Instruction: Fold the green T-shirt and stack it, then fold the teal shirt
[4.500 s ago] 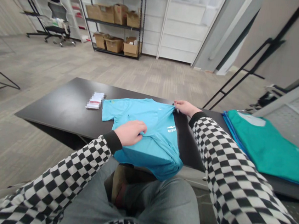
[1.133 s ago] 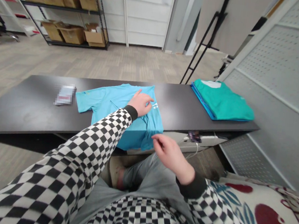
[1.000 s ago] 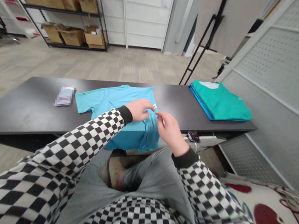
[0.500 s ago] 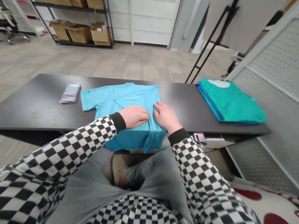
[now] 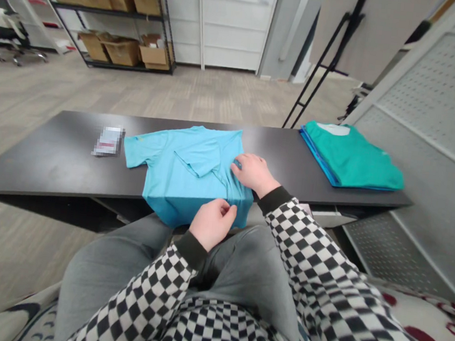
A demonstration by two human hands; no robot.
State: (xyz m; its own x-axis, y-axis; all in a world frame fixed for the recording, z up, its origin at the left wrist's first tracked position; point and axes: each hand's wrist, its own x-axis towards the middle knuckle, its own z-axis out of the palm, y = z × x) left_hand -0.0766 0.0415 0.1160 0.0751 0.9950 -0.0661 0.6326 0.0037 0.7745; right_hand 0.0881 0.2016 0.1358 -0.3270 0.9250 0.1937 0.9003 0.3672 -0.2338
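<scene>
A light blue T-shirt (image 5: 179, 163) lies on the black table (image 5: 50, 157), its right side folded inward and its lower part hanging over the near edge. My right hand (image 5: 255, 173) rests on the folded right edge with fingers spread flat, open. Down at the hanging hem, my left hand (image 5: 214, 223) has its fingers curled and pinches the cloth there. Both arms wear black-and-white checkered sleeves.
A stack of folded green and blue shirts (image 5: 350, 159) sits at the table's right end. A small blurred card (image 5: 108, 140) lies left of the shirt. A grey perforated panel (image 5: 428, 115) stands on the right. Shelves with cardboard boxes (image 5: 114, 44) are at the back.
My left hand left the top of the shirt and dropped to the hanging hem at the table's near edge. My right hand stayed pressed on the folded right side.
</scene>
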